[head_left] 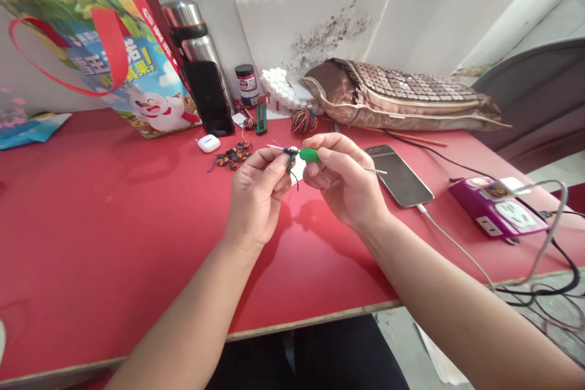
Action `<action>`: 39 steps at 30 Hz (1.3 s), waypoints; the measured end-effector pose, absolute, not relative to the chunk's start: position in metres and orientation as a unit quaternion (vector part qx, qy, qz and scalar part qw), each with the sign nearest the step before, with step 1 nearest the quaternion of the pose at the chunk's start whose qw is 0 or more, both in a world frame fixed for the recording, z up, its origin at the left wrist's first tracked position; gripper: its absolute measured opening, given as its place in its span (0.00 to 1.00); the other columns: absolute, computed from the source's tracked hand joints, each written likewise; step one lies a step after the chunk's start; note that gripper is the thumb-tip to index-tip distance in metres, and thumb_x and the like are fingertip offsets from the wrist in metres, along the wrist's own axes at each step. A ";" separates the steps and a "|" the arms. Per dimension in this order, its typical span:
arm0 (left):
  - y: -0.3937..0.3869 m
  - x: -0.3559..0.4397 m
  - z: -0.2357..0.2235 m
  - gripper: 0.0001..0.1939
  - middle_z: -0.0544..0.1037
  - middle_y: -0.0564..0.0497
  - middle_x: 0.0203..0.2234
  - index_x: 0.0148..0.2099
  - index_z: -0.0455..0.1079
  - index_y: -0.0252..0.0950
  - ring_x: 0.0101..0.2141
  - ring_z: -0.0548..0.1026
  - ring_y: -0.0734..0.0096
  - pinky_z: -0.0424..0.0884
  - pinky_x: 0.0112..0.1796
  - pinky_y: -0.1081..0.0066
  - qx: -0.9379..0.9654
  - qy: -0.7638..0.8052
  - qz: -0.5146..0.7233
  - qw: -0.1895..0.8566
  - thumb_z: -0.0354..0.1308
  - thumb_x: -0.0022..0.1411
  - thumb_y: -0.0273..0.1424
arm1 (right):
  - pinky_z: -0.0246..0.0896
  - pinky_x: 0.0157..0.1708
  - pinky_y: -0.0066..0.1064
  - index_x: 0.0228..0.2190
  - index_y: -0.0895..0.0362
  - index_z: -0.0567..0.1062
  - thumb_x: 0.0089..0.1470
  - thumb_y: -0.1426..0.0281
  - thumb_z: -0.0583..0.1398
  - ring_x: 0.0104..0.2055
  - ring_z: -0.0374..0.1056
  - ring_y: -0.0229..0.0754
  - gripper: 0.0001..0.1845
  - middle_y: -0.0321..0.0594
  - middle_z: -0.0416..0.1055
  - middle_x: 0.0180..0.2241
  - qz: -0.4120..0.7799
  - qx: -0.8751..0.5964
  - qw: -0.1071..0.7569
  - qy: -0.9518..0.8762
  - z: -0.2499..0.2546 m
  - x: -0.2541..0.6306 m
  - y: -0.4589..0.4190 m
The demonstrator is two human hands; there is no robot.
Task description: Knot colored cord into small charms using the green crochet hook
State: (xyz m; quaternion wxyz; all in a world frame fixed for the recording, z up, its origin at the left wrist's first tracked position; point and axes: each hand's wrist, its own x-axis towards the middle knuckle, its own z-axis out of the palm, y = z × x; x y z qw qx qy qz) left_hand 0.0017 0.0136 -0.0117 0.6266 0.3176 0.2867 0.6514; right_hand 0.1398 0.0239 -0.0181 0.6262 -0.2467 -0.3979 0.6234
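Observation:
Above the middle of the red table, my right hand [350,180] is closed around the green grip of a crochet hook [309,155]. The hook's thin metal shaft points left, and its other end sticks out past my fingers on the right. My left hand [258,195] pinches a small dark multicoloured piece of crochet [291,158] at the hook's shaft. A loose dark yarn tail hangs below it. How the yarn loops on the hook is too small to make out. Beyond my hands lies a ball of multicoloured yarn [304,120]; a crocheted strip [234,156] rests left of them.
A phone [400,175] on a cable and a purple power socket block [496,210] are at right. Behind stand a black phone [209,97], a thermos [201,42], a jar [247,85], a gift bag [155,82] and a beaded cushion [411,94]. A white earbud case [208,144] lies left.

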 end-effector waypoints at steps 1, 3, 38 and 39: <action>0.014 0.001 -0.011 0.15 0.71 0.59 0.21 0.31 0.82 0.35 0.20 0.61 0.88 0.67 0.25 0.81 0.316 0.287 0.654 0.625 0.85 0.44 0.29 | 0.56 0.24 0.28 0.35 0.56 0.84 0.54 0.68 0.70 0.22 0.59 0.32 0.05 0.32 0.75 0.22 0.619 -0.243 0.629 -0.403 -0.018 0.140 0.024; 0.014 -0.001 -0.009 0.16 0.71 0.59 0.21 0.31 0.82 0.34 0.20 0.61 0.88 0.68 0.25 0.81 0.312 0.288 0.650 0.630 0.85 0.44 0.29 | 0.60 0.25 0.29 0.35 0.55 0.85 0.57 0.66 0.71 0.22 0.62 0.32 0.06 0.34 0.78 0.24 0.614 -0.226 0.629 -0.420 -0.019 0.142 0.025; 0.013 -0.003 -0.012 0.14 0.78 0.54 0.26 0.41 0.88 0.38 0.22 0.65 0.82 0.65 0.25 0.76 0.342 0.336 0.638 0.603 0.79 0.50 0.29 | 0.68 0.31 0.30 0.41 0.53 0.87 0.60 0.64 0.71 0.25 0.64 0.32 0.09 0.34 0.79 0.29 0.693 -0.184 0.598 -0.358 -0.023 0.134 0.022; 0.014 -0.004 -0.012 0.15 0.78 0.54 0.27 0.44 0.88 0.39 0.23 0.67 0.81 0.67 0.26 0.76 0.340 0.335 0.639 0.603 0.78 0.51 0.29 | 0.68 0.31 0.30 0.41 0.53 0.87 0.60 0.63 0.71 0.25 0.64 0.33 0.09 0.34 0.79 0.29 0.690 -0.187 0.598 -0.363 -0.023 0.134 0.022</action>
